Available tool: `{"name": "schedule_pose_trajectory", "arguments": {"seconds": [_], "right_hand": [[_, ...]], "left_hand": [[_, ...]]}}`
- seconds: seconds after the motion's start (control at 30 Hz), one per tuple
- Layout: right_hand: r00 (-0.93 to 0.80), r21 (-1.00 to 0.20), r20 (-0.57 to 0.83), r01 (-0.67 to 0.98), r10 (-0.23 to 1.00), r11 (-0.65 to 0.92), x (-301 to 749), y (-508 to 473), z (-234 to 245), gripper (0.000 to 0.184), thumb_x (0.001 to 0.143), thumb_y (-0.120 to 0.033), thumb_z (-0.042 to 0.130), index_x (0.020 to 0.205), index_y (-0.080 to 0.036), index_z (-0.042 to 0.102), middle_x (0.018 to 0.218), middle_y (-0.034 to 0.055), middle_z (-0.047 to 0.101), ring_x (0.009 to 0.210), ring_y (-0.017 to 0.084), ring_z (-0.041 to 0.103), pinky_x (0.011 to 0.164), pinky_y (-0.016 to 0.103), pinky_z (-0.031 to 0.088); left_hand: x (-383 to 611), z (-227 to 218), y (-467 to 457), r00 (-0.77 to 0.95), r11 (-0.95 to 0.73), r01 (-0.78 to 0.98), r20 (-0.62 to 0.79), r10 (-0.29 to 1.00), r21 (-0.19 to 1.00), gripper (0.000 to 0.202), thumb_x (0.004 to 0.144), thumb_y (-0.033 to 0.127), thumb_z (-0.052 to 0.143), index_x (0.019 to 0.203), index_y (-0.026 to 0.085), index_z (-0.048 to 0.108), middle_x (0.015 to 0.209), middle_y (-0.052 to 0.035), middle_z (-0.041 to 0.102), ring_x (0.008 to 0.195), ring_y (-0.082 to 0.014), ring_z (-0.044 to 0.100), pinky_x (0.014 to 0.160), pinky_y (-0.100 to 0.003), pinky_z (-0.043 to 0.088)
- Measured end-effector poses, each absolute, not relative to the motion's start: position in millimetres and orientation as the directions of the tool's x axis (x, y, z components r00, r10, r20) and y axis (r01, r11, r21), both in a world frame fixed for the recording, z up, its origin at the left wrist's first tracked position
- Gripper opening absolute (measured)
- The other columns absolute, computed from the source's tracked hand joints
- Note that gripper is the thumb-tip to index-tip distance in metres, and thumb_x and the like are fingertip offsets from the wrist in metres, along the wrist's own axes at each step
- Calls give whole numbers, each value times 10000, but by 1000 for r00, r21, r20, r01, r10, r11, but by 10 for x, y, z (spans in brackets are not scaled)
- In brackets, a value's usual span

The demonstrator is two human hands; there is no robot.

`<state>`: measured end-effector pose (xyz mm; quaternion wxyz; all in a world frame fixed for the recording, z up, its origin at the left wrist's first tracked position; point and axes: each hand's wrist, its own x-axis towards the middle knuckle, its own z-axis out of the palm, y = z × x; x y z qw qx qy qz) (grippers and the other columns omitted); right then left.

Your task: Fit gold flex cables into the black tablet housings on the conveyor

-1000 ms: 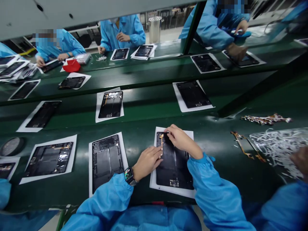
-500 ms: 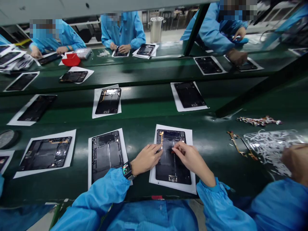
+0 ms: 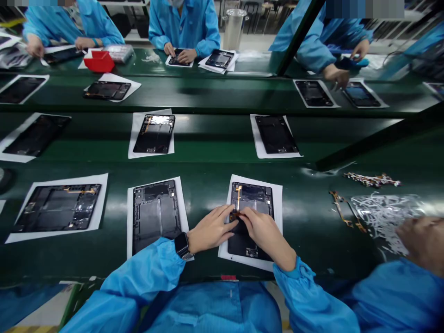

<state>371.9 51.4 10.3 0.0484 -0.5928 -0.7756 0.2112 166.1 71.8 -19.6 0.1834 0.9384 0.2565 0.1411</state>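
Observation:
In front of me an open black tablet housing (image 3: 255, 196) lies on a white sheet (image 3: 277, 185). A thin orange flex cable (image 3: 238, 194) runs down its upper left side. My left hand (image 3: 213, 226) rests across the housing's left edge, fingers stretched out, their tips beside the cable's lower end. With finger and thumb pinched, my right hand (image 3: 260, 229) is at that same lower end of the cable; the fingertips partly hide it. A second open tablet housing (image 3: 156, 217) lies on paper to the left of my hands.
Further left lies another tablet housing (image 3: 58, 208). Loose flex cables (image 3: 343, 210) and a heap of white strips (image 3: 385, 212) are at right, beside a co-worker's blurred hand (image 3: 421, 236). A dark post (image 3: 374, 136) slants behind them. More housings lie on the far green benches, where co-workers sit.
My right hand has moved left across the housing to the flex cable's lower end. My left hand stays at the left edge. The whole view has tilted down slightly.

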Motion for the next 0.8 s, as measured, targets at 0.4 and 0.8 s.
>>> {"name": "schedule_pose_trajectory", "arguments": {"seconds": [0.4,0.8], "right_hand": [[-196,-275,-134,949,971,154,3471,522,33,219,987,-251,378,927,-198,581,765,60,698,642,199,658,530,274,345],[-47,-641,-53,768,997,2,3589,378,5,219,967,-344,447,981,-233,635,975,58,739,837,231,708,715,318,522]], "left_hand": [[1657,-307,693,790,-758,441,193,582,480,452,887,285,631,1297,156,491,1562,-209,188,1447,-349,224,1131,-538,341],[1650,-319,707,791,-763,437,199,578,477,476,877,316,655,1299,154,505,1557,-211,202,1441,-346,241,1145,-520,320]]}}
